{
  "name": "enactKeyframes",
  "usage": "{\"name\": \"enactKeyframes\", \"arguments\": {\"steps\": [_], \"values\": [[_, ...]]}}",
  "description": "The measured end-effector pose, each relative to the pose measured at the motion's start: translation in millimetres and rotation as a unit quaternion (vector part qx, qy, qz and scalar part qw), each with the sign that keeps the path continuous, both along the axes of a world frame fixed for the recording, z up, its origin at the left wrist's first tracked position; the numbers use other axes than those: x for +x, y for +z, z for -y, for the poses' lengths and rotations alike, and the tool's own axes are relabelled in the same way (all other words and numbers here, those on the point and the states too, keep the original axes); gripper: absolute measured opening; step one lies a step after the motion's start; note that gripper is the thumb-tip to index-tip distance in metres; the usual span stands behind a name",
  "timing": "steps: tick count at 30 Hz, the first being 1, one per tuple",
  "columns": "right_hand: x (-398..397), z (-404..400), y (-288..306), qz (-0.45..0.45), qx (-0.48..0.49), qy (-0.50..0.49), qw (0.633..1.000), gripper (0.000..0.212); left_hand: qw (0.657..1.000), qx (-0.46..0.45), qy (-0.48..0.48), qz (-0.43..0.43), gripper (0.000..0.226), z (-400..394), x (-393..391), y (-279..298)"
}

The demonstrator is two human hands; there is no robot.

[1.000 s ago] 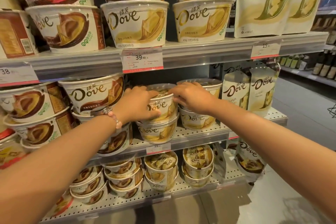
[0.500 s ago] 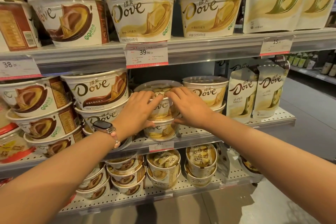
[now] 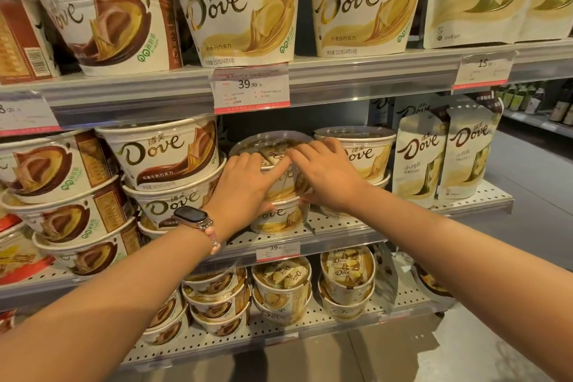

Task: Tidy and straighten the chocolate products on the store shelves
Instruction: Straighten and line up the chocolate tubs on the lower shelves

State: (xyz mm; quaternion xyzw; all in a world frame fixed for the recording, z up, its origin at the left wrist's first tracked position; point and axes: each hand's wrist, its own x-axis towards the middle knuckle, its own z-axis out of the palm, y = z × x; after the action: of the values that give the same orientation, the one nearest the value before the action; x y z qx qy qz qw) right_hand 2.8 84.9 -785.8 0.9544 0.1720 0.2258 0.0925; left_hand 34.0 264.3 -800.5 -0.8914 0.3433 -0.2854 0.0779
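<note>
Compared with one second ago, both hands have shifted off separate stacks and converged on one item: the upper white-chocolate Dove tub (image 3: 273,164) of the centre stack on the middle shelf (image 3: 341,234). The left hand (image 3: 245,187) wraps the tub's left wall with fingers spread; the right hand (image 3: 325,177) covers its right wall and the lid rim, so the tub is clamped between the two palms. The tub sits tilted, lid leaning toward the camera, on the lower tub (image 3: 279,219); judged from this, the step in hand is seating and squaring it. Room is tight sideways: the milk-chocolate tub stack (image 3: 167,158) lies just beside on the left, the neighbouring white-chocolate stack (image 3: 362,155) just beside on the right. Open space exists behind the tub and above it, below the upper shelf rail with its price label (image 3: 251,88). The stack stands near the shelf's front edge
</note>
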Motion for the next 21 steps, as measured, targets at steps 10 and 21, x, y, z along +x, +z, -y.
{"name": "enactKeyframes", "arguments": {"steps": [10, 21], "values": [[0, 59, 32, -0.043, 0.132, -0.172, 0.975, 0.064, 0.987, -0.093, -0.017, -0.133, 0.042, 1, 8, 18], [-5, 82, 41, -0.109, 0.109, -0.141, 0.978, 0.051, 0.983, -0.087, 0.002, -0.163, 0.038, 5, 9, 36]]}}
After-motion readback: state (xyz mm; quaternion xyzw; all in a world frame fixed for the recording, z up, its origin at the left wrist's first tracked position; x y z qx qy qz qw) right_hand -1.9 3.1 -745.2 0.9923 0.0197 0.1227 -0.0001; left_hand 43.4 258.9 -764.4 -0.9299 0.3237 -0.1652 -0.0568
